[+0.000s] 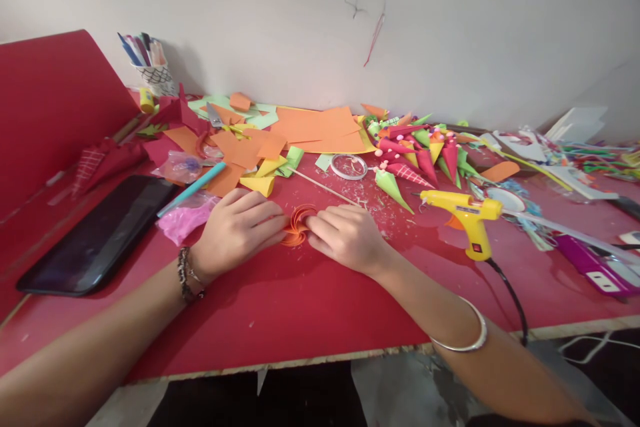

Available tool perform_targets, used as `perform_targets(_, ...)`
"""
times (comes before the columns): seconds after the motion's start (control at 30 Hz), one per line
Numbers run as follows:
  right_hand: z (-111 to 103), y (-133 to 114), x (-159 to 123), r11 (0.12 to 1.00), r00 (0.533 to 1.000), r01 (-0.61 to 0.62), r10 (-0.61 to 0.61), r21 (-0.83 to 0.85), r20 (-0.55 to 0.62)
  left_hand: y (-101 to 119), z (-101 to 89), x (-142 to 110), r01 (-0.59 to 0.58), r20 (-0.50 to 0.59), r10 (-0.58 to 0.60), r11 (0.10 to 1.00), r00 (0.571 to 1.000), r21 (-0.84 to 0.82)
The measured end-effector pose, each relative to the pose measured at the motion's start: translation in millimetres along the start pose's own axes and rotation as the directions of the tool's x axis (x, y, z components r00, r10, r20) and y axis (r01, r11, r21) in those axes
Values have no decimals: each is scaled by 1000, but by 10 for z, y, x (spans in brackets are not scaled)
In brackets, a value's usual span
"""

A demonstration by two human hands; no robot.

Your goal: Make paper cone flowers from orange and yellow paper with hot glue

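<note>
Near the middle of the red table, my left hand (243,230) and my right hand (347,237) close in from either side on a curled orange paper strip (296,235). It is bent into loose coils, and the fingers of both hands pinch its two sides. My fingertips partly cover it. Just beyond my right hand, a thin wooden stick (325,185) lies at a slant, its near end by the knuckles. Close to my left hand rests a pink packet (185,221), with a light blue stick (193,189) lying across it.
A yellow glue gun (467,213) with a black cord stands at right. Beyond are paper cones (420,147), a white tape ring (349,167), orange sheets (317,130) and scissors (220,119). A black phone (100,233) lies left; a pen cup (155,77) stands at the back.
</note>
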State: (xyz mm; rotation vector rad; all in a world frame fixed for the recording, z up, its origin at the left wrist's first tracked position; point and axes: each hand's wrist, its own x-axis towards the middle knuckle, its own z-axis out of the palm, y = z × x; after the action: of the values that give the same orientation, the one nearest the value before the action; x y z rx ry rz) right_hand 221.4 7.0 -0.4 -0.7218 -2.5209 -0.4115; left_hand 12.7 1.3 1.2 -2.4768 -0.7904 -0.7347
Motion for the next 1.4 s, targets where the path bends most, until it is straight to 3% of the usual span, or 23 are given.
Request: perform_targets(1.4,-12,-2,19,999,1000,22,-21,-40,10,4,44,-7,-14,-1,14,998,1000,-67)
